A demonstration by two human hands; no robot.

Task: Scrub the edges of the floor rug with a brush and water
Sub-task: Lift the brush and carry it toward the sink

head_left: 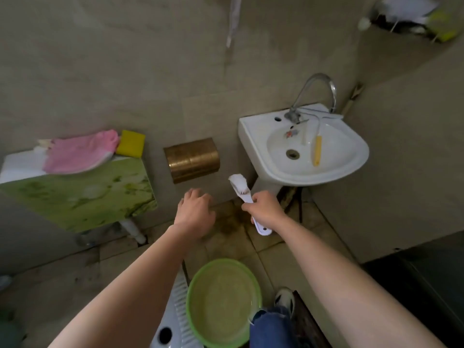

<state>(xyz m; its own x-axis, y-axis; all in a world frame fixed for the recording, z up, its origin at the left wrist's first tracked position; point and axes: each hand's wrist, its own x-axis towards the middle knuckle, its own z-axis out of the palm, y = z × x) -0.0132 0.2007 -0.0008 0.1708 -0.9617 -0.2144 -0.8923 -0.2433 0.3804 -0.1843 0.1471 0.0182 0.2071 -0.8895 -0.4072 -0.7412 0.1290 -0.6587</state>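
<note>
My right hand [265,209] grips the handle of a white scrub brush [239,184], bristle head raised toward the wall below the sink. My left hand [194,213] hovers beside it with fingers loosely curled and holds nothing. A green basin [198,280] with water stands on the tiled floor below my arms. At the bottom right, beside my shoe, lies a dark strip [307,322] that may be the rug's edge; I cannot tell for sure.
A white corner sink [334,169] with a tap [319,94] holds a yellow-handled tool [317,150]. A brass paper holder [192,159] hangs on the wall. A green-topped stand [82,197] carries a pink cloth [80,153] and yellow sponge [130,144]. A white squat pan [173,320] adjoins the basin.
</note>
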